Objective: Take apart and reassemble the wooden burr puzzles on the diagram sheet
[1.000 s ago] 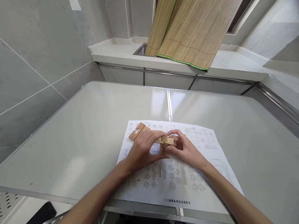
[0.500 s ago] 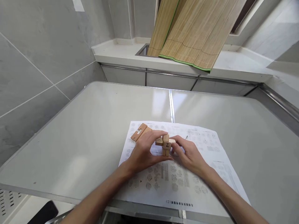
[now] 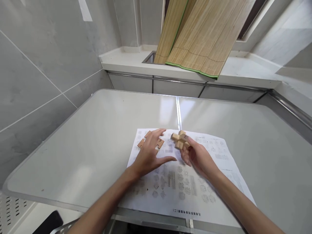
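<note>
We hold the wooden block cluster (image 3: 179,140) with our right hand (image 3: 200,157), pinched at its right side between the thumb and the fingers. The cluster lies at the fingertips and not deep in the palm; most of its body sticks out freely toward the left hand and away from us. It is tilted, a little blurred, and in the picture it appears over the upper part of the printed sheet (image 3: 175,203). Our left hand (image 3: 148,156) is released: its thumb and fingers are spread, and the gap between them faces the cluster, which is near but apart. Under and behind these left fingers, some flat wooden pieces (image 3: 160,142) are partly hidden on the sheet; whether the hand touches them, we cannot tell. The sheet rests on the pale table (image 3: 97,136).
</note>
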Motion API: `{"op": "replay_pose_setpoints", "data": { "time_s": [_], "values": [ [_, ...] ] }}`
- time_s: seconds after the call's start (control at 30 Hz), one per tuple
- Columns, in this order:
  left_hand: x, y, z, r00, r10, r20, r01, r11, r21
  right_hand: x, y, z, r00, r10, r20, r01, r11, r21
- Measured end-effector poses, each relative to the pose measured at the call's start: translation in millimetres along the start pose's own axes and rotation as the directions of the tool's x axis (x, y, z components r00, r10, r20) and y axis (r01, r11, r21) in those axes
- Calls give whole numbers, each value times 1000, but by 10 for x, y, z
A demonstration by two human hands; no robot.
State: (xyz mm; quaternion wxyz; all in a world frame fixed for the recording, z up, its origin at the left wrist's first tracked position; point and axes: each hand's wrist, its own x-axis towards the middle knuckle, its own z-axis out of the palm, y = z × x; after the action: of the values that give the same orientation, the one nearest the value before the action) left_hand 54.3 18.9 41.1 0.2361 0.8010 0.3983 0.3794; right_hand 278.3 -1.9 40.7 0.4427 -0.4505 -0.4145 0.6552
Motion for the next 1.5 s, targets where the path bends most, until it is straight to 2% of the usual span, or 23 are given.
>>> {"op": "replay_pose_setpoints", "data": {
  "time_s": [0.07,0.17,0.33,0.47,0.6,0.8,0.97,1.07,1.1,1.17,1.23,1.3,1.33,1.4,1.5],
  "values": [
    [15,-33,-36,996,-75,-51,77,996,40,52,5,-49,995,-11,-100,28,986,167],
    [23,-107,-63,985,-145,-88,155,980,121,120,22,-163,960,-68,-271,149,944,293],
    [26,-265,-114,976,-202,-84,217,941,258,208,90,-406,824,-74,-562,354,841,408],
    [65,-391,-285,942,-264,-209,316,907,279,276,137,-561,794,-44,-606,375,820,432],
    [77,-498,-424,955,-207,-213,271,899,343,299,151,-620,810,-57,-583,371,820,435],
    [37,-563,-390,978,-105,-180,183,845,502,286,127,-641,845,-16,-534,340,787,515],
    [20,-554,-328,976,-65,-209,180,785,593,246,77,-571,853,5,-522,333,765,552],
    [7,-524,-265,980,-56,-189,160,783,601,170,45,-397,870,-48,-491,287,859,423],
    [2,-509,-236,983,-51,-177,149,786,600,134,39,-316,881,-98,-463,270,907,323],
    [-8,-472,-173,988,-35,-151,120,793,598,52,43,-138,918,-203,-341,210,978,-16],
    [-14,-432,-120,992,-14,-125,88,793,603,-29,79,30,944,-289,-159,214,903,-373],
    [-14,-400,-91,994,-2,-111,69,792,607,-92,145,156,932,-361,33,306,733,-607],
    [-12,-389,-88,994,0,-112,68,792,607,-114,184,199,920,-373,119,354,663,-659],
    [-7,-377,-102,993,-1,-120,75,788,611,-137,262,240,908,-358,218,398,574,-715],
    [-3,-370,-140,993,-7,-116,82,755,650,-127,338,222,899,-346,268,417,494,-763]
  ]
}}
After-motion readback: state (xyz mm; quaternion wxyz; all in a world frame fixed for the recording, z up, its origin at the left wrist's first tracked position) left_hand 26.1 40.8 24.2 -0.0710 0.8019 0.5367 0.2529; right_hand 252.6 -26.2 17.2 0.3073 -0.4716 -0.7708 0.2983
